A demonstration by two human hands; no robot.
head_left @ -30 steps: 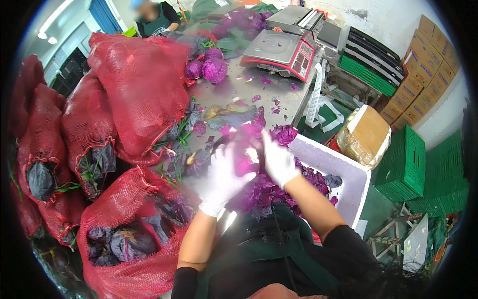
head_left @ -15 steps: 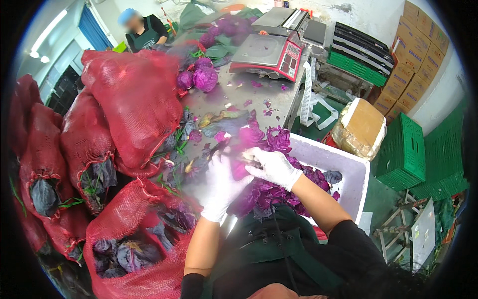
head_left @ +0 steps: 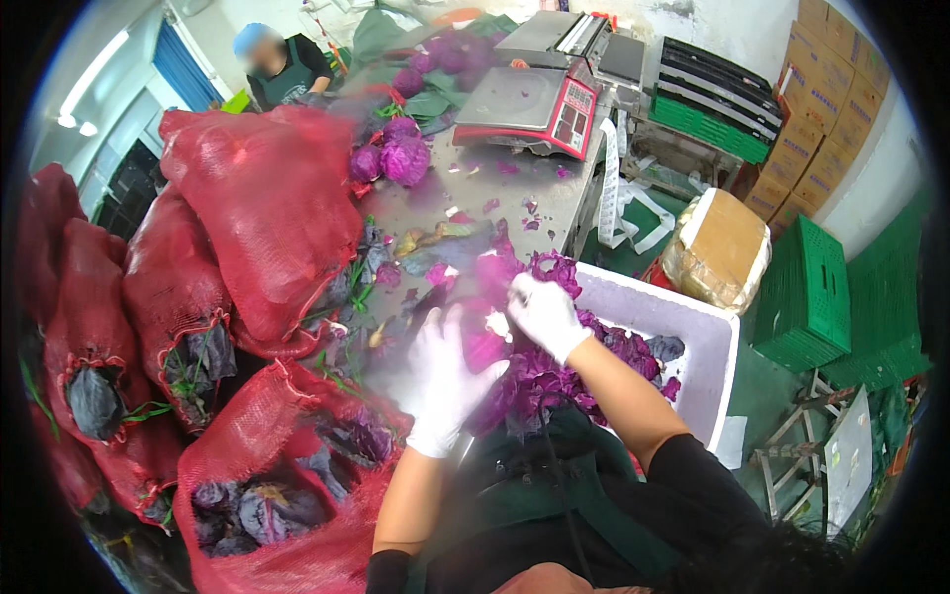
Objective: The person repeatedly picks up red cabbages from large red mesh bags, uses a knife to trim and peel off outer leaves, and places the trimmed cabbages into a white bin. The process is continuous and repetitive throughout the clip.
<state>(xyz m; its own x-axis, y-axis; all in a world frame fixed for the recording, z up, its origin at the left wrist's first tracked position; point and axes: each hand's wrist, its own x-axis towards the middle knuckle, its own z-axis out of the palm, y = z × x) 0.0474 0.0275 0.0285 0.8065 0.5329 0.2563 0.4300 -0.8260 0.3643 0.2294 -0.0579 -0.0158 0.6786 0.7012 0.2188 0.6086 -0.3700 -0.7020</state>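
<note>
A red cabbage with a pale cut stem end rests in my left hand, which wears a white glove. The thumb and fingers are spread around its near left side. Close by on the right, my gloved right hand is closed with curled fingers; whatever it grips is hidden. Loose purple cabbage leaves pile up below my hands, in a white bin against my apron. Haze blurs the picture around the cabbage and my left hand.
Red mesh sacks crowd the left; an open one shows dark cabbages. Trimmed cabbages and a red scale stand on the metal table. Green crates stand right. A person stands at the far left.
My right hand has come away from the cabbage, up and to the right. The cabbage's pale stem end now shows. My left hand stays around it, its thumb slightly lower.
</note>
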